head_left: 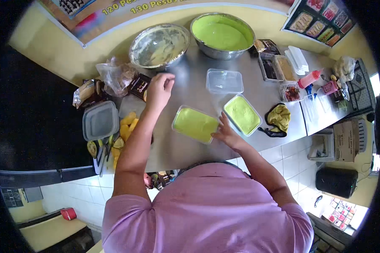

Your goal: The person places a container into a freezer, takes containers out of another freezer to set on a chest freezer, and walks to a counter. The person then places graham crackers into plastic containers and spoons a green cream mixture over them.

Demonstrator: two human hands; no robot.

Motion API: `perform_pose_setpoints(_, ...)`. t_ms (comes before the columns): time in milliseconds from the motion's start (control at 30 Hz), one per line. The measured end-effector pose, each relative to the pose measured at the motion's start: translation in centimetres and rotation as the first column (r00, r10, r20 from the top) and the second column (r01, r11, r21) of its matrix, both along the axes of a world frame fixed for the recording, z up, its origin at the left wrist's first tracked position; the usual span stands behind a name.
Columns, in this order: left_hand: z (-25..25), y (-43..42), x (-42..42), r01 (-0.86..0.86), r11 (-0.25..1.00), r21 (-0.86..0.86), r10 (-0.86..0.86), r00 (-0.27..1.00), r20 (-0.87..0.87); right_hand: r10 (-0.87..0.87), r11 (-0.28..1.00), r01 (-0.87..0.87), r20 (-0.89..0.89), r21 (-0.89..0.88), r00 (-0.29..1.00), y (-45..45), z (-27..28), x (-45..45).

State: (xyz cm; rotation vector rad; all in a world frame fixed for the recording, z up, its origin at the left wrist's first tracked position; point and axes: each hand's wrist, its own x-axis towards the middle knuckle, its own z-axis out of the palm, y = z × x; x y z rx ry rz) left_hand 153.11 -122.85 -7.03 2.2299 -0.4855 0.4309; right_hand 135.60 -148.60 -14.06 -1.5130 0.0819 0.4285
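Note:
A clear plastic tub filled with smooth green cream lies in front of me on the steel table. My right hand is at its right end, fingers spread, with fingertips touching the rim. A second tub of green cream, its surface rougher, sits tilted just beyond that hand. Raised over the table, my left hand has its fingers curled toward the thumb; whatever is between them is too small to make out. Below it is a dark printed packet. Behind stands a steel bowl smeared with pale cream.
A steel bowl of green cream stands at the back. A lidded clear tub is mid-table. Yellow mango pieces and an unfilled tub lie left. A yellow cloth, topping tubs and a pink squeeze bottle are right.

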Motion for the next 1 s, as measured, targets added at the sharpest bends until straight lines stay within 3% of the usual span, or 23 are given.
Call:
perform_pose_setpoints(33,-1.6,1.1,-1.7,-0.046,0.999,-0.015,0.045,0.997,-0.067,0.013,1.000,-0.013,-0.001,0.000,1.000,0.3,0.4,-0.1)
perform_pose_setpoints(67,-3.7,2.2,-3.3,-0.055,0.997,-0.050,0.048,0.989,-0.139,0.128,0.947,-0.102,0.065,-0.304,0.990,0.8,1.3,-0.3)
perform_pose_setpoints(100,-5.7,3.2,-4.9,-0.066,0.994,-0.082,0.047,0.976,-0.212,0.254,0.799,-0.153,0.096,-0.581,0.962,1.3,1.8,-0.5)
perform_pose_setpoints(133,-7.0,3.7,-6.6,-0.099,0.995,0.004,0.097,0.970,-0.222,0.317,0.708,-0.155,0.114,-0.688,0.941,1.9,1.9,-0.3)
perform_pose_setpoints(167,-7.5,3.8,-8.3,-0.130,0.990,0.045,0.138,0.951,-0.276,0.327,0.707,-0.162,0.115,-0.688,0.938,2.4,1.9,-0.1)
perform_pose_setpoints(233,-7.7,3.6,-10.6,-0.165,0.978,0.130,0.201,0.917,-0.344,0.533,0.464,-0.010,0.270,-0.886,0.802,3.2,1.7,0.8)
perform_pose_setpoints(300,-9.1,3.6,-11.4,-0.191,0.975,0.117,0.222,0.893,-0.391,0.563,0.447,0.069,0.340,-0.892,0.753,3.5,-0.2,1.7)
perform_pose_setpoints(367,-9.4,3.3,-11.5,-0.252,0.952,0.174,0.303,0.859,-0.412,0.547,0.404,-0.053,0.195,-0.913,0.815,4.0,-1.2,2.6)
perform_pose_setpoints(600,-10.1,0.8,-6.8,-0.255,0.955,0.152,0.292,0.903,-0.317,0.616,0.278,-0.099,0.098,-0.955,0.781,3.8,-2.0,3.3)
perform_pose_setpoints(733,-9.2,0.0,-5.8,-0.193,0.923,0.333,0.274,0.937,-0.217,0.621,0.322,-0.124,0.111,-0.939,0.776,3.6,-2.3,3.6)
perform_pose_setpoints(833,-7.5,1.4,-6.4,-0.045,0.989,0.140,0.072,0.978,-0.198,0.595,0.353,-0.091,0.148,-0.931,0.790,3.2,-1.3,3.1)
perform_pose_setpoints(900,-6.1,3.5,-7.5,0.117,0.989,0.091,-0.109,0.989,-0.096,0.580,0.375,-0.063,0.181,-0.925,0.795,3.3,-0.6,3.6)
perform_pose_setpoints(1000,-5.7,6.3,-9.4,0.297,0.911,0.286,-0.259,0.952,-0.166,0.598,0.405,-0.053,0.221,-0.913,0.770,2.9,0.2,3.1)
